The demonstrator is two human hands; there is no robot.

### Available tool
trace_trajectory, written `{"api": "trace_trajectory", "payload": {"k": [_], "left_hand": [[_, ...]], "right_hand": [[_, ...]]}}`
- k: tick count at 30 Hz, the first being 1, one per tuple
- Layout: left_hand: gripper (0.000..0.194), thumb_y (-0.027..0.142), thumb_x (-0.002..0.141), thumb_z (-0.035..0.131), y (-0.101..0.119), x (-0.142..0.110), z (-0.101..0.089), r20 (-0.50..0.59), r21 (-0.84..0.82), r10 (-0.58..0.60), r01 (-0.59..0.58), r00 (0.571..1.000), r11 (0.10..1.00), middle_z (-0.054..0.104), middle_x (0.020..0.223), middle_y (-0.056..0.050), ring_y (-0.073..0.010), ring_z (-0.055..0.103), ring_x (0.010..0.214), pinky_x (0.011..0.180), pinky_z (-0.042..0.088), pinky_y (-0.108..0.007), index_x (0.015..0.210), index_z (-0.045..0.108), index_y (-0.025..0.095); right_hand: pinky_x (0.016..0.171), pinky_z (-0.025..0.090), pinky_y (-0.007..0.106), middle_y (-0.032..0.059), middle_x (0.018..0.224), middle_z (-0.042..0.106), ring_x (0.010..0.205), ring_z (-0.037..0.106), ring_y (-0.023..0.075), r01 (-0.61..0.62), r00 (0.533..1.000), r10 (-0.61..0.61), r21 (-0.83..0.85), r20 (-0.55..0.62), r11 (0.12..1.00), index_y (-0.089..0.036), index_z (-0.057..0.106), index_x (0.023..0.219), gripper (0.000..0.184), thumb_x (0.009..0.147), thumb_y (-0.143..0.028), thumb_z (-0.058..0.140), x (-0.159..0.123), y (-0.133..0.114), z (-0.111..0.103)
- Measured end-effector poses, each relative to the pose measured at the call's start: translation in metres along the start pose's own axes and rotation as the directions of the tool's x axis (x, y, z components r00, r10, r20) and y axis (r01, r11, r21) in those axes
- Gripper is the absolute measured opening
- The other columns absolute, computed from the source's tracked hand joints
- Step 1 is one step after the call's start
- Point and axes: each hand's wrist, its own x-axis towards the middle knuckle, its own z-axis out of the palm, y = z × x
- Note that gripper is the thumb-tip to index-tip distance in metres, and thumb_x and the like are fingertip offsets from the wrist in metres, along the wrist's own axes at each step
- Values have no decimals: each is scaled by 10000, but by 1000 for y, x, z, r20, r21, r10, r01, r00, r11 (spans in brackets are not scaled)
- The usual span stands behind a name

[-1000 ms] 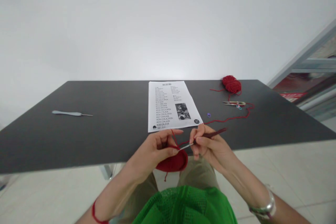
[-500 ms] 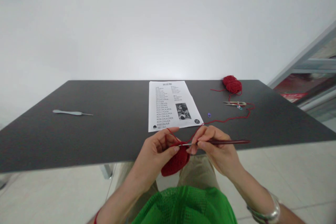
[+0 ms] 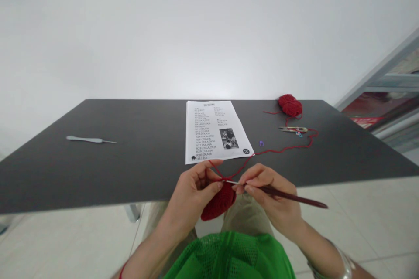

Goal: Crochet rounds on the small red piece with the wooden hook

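Note:
My left hand (image 3: pixel 196 189) pinches the upper edge of a red crochet piece (image 3: pixel 220 204), which hangs below the table's front edge over my lap. A strand of red yarn (image 3: pixel 244 166) loops up over my left index finger and trails across the table. My right hand (image 3: pixel 270 192) grips a crochet hook (image 3: pixel 297 197) with a dark red-brown handle, its shaft slanting down to the right. The hook's metal tip meets the top edge of the piece by my left thumb; the exact stitch is too small to make out.
On the dark table (image 3: pixel 147 157) lies a printed pattern sheet (image 3: pixel 209 128). To its right are a red yarn ball (image 3: pixel 290 105), thread snips (image 3: pixel 293 129), a blue stitch marker (image 3: pixel 299 134) and a purple one (image 3: pixel 261 143). A grey-handled hook (image 3: pixel 85 139) rests at left.
The hook's handle has swung from pointing up-right to slanting down-right as my right hand turned. The crochet piece has tilted, its opening now turned out of sight. My left hand keeps its pinch.

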Motion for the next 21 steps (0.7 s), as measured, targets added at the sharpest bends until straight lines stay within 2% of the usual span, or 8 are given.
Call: {"api": "trace_trajectory", "payload": {"k": [4, 7, 11, 15, 17, 21], "left_hand": [[377, 164, 647, 708, 0, -1, 3, -2, 0, -14, 14, 1000, 1000, 620, 643, 38, -104, 553, 573, 537, 389, -216, 1019, 652, 137], [368, 167, 652, 705, 0, -2, 4, -42, 16, -4, 5, 999, 1000, 618, 642, 40, -114, 562, 583, 543, 394, -225, 1016, 652, 146], [349, 173, 671, 687, -2, -4, 8, -99, 88, 44, -35, 994, 996, 603, 622, 51, -125, 560, 589, 573, 416, -243, 1017, 649, 154], [369, 171, 679, 688, -6, -7, 12, -91, 107, 41, -31, 995, 994, 616, 624, 47, -131, 572, 615, 634, 435, -257, 1045, 652, 142], [417, 172, 663, 714, -8, -7, 13, -62, 22, -3, 4, 998, 1000, 619, 625, 46, -124, 565, 612, 631, 429, -252, 1073, 651, 136], [522, 154, 599, 783, -13, -4, 10, 62, -277, -163, 174, 985, 945, 602, 630, 48, -89, 531, 578, 592, 397, -220, 1105, 659, 132]], "right_hand": [[622, 562, 282, 19, 815, 688, 693, 689, 152, 58, 998, -57, -123, 8, 991, -240, 688, 853, 165, 839, -79, 652, -2, -1, 0], [602, 544, 255, 14, 794, 677, 688, 672, 143, 93, 996, -89, -244, 25, 965, -235, 660, 825, 166, 839, -72, 637, -3, -6, 3], [594, 533, 227, 28, 809, 668, 703, 652, 136, 207, 978, -175, -447, 112, 870, -224, 628, 858, 193, 843, -34, 598, -10, -9, 12], [658, 557, 301, 69, 879, 683, 781, 640, 181, 357, 934, -278, -539, 225, 763, -226, 629, 1013, 265, 858, -22, 561, -19, 7, 14], [643, 559, 311, 75, 894, 695, 771, 625, 185, 443, 896, -331, -550, 296, 708, -226, 627, 1061, 290, 862, -26, 561, -16, 16, 9], [605, 564, 288, 80, 840, 720, 765, 630, 189, 670, 742, -474, -524, 473, 526, -199, 647, 1006, 251, 862, -14, 558, -2, 19, -2]]}}
